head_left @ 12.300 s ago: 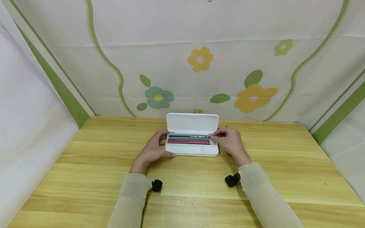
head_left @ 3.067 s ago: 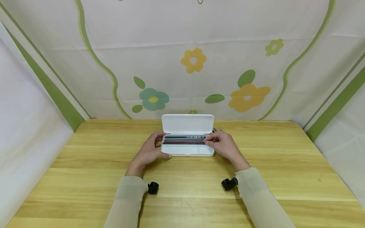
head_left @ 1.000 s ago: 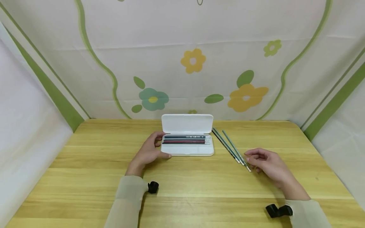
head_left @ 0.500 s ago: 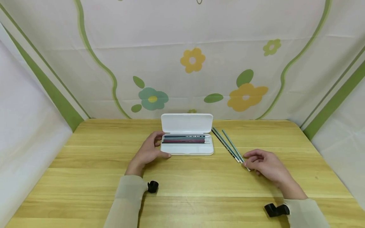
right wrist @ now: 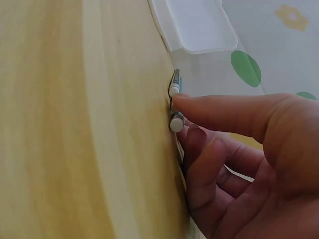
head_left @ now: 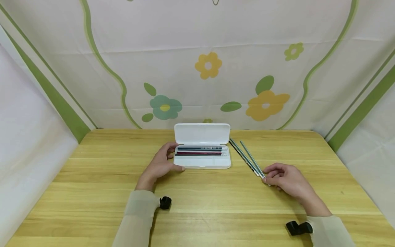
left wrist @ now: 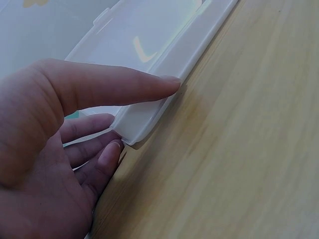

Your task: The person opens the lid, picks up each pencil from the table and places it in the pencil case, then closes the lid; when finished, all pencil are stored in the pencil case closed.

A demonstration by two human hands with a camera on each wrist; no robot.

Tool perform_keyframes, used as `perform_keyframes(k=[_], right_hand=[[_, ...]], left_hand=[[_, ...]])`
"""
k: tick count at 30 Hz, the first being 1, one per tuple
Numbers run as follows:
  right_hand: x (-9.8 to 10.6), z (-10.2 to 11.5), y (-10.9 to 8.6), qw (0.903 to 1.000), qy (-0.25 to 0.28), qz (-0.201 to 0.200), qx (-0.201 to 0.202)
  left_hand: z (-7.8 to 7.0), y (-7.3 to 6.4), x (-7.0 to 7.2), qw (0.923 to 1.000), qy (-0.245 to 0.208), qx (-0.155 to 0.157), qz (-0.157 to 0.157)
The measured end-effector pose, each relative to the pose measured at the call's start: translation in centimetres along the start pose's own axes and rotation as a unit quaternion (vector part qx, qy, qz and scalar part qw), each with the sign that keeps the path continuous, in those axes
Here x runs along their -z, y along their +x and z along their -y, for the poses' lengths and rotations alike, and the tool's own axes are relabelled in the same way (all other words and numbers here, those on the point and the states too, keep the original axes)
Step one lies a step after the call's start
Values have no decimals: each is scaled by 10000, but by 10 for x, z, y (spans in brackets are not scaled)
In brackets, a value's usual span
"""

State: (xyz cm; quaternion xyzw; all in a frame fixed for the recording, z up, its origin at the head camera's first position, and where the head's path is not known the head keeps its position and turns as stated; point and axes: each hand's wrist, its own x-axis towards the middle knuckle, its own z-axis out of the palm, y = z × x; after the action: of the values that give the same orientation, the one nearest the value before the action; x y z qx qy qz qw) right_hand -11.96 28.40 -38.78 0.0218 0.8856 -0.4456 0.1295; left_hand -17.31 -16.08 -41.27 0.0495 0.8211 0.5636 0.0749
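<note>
A white pencil case (head_left: 202, 162) lies open on the table, its lid raised at the back. Several dark, green and red pencils (head_left: 199, 151) lie side by side in its base, eraser ends right. My left hand (head_left: 159, 164) grips the case's left end; in the left wrist view the thumb (left wrist: 124, 89) lies across the front corner and fingertips touch the end wall. Right of the case, a few loose pencils (head_left: 242, 155) lie slanted. My right hand (head_left: 288, 179) pinches one green pencil (head_left: 249, 153) near its eraser, which the right wrist view shows beside the thumb (right wrist: 219, 112).
The wooden table (head_left: 197, 212) extends in front of and beside the case. A white curtain (head_left: 172, 68) with printed flowers hangs behind its far edge. Black wrist cameras (head_left: 165, 202) sit on both forearms.
From the case, my right hand has moved right to the loose pencils, and its thumb and finger have come together on one. An extra dark pencil lies at the row's front. My left hand stays put.
</note>
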Motion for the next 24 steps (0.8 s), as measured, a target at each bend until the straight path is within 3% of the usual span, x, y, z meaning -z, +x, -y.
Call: perform_keyframes(k=[7, 24], right_hand=[[1, 0, -4, 9991, -414, -78, -40], [0, 0, -4, 9977, -648, -196, -96]], left_hand=[[-1, -1, 0, 10000, -43, 22, 12], [-2, -2, 0, 10000, -38, 1, -10]])
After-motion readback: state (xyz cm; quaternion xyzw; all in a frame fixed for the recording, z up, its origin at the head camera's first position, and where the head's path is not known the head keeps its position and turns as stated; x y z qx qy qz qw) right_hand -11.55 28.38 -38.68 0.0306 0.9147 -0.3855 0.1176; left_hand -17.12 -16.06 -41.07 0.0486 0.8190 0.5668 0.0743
